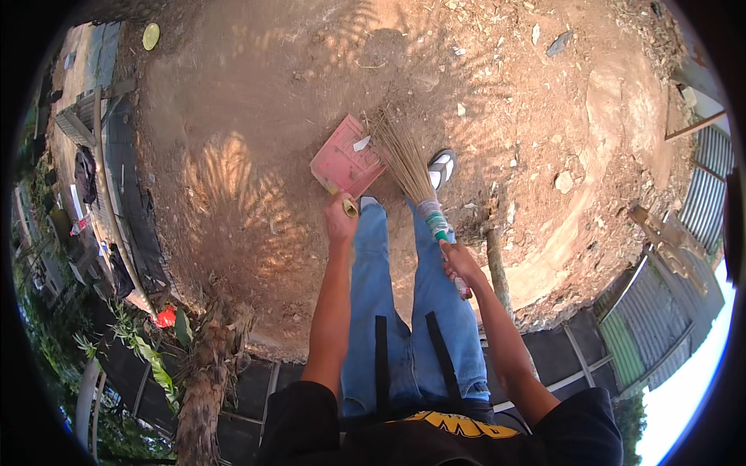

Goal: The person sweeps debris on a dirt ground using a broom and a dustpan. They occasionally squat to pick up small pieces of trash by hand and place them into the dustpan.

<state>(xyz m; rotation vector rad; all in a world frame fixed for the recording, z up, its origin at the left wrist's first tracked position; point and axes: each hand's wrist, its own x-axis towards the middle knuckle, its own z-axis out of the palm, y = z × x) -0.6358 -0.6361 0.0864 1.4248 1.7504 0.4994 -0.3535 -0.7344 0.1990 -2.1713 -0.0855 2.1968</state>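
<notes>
My left hand (341, 221) grips the tubular handle (349, 208) of a pinkish-red dustpan (345, 160). A white scrap (361, 144) and some dirt lie in the pan near its far right edge. In my right hand (459, 261) is a stick broom (411, 163), its handle wrapped in clear and green tape (436, 222). The broom's bristles fan out on the brown dirt ground beside the dustpan's right edge, and their tips reach past it. My sandalled foot (442, 169) stands just right of the bristles.
Paper scraps, leaves and stones litter the dirt on the right, including a pale stone (563, 182). A thin trunk (498, 271) rises beside my right arm. Behind me at left stands a shaggy tree trunk (201, 396). Corrugated sheets (653, 332) edge the right; a yellow disc (151, 36) lies far left.
</notes>
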